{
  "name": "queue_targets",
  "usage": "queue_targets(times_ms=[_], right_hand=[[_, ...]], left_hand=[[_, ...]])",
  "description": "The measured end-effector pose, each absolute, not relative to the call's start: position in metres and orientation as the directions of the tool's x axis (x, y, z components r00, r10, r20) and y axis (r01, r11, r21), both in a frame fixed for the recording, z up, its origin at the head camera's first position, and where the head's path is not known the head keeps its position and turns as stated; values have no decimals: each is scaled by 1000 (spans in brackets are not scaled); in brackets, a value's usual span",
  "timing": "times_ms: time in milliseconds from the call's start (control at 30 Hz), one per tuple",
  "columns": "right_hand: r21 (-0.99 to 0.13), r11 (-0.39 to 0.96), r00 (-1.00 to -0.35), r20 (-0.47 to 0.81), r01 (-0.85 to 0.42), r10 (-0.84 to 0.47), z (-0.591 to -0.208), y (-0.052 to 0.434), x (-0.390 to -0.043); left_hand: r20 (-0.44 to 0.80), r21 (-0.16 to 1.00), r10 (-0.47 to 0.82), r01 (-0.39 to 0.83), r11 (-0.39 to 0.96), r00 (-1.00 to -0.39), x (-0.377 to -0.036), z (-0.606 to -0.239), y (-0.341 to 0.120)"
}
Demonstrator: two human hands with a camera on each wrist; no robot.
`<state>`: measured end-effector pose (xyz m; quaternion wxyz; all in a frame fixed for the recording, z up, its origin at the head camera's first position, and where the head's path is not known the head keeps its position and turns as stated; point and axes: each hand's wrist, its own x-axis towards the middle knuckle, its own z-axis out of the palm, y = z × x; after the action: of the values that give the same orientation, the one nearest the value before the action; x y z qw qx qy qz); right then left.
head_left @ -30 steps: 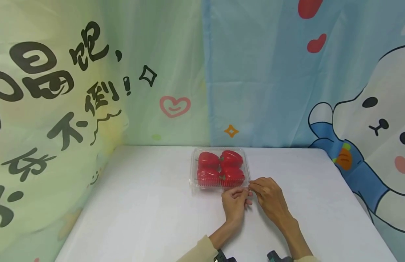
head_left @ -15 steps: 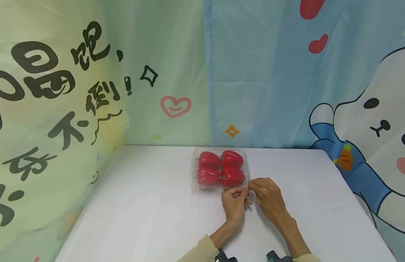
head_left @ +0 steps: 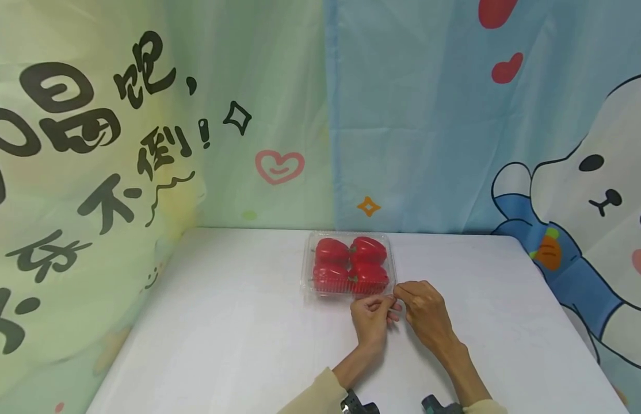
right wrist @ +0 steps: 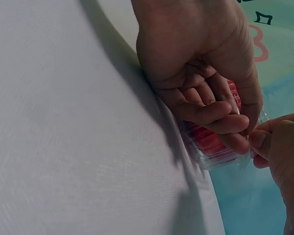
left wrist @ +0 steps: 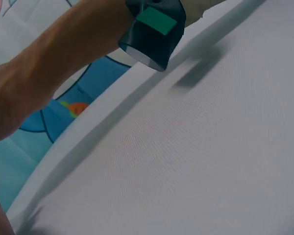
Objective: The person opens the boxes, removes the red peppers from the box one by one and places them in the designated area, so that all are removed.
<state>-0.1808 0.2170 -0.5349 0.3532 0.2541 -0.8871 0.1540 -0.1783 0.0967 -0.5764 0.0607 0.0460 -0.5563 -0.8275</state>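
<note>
A clear plastic clamshell box (head_left: 306,270) with several red bell peppers (head_left: 369,250) inside sits near the back of the white table. At its front right corner, my left hand (head_left: 371,322) pinches the rim between thumb and forefinger while its other fingers curl loosely. My right hand (head_left: 425,310) grips the same corner from the right with thumb and forefinger. The right wrist view has both sets of fingertips meeting at the box's edge, the left hand (right wrist: 196,73) partly covering the box. In the left wrist view the box is out of sight.
The white table (head_left: 237,322) reaches back to a printed curtain (head_left: 403,115) with lettering and a cartoon animal. Dark wrist-camera mounts (head_left: 441,405) sit on both forearms, low over the table's front.
Both hands hold nearly the same pose at the box's corner; the right hand has shifted very slightly left. The head view has drifted a little.
</note>
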Motion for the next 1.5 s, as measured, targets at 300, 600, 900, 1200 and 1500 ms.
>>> queue_targets(times_ms=[300,600,900,1200,1500], right_hand=[[-89,804,-588,730,-588,-349,-535,216,-185],[-92,815,-615,705,-573,-353,-534,214,-185],[-82,806,-592,722,-586,-358,-535,213,-188],[-76,811,-611,699,-580,-371,-532,212,-188],[-85,811,-623,688,-578,-372,-532,212,-189]], left_hand=[[-24,917,-186,53,-396,-982,-180,-576,100],[-17,922,-232,74,-381,-973,-180,-572,103],[-7,924,-247,88,-372,-969,-180,-569,103],[-10,926,-265,91,-366,-964,-182,-571,103],[3,918,-273,111,-381,-962,-183,-571,104]])
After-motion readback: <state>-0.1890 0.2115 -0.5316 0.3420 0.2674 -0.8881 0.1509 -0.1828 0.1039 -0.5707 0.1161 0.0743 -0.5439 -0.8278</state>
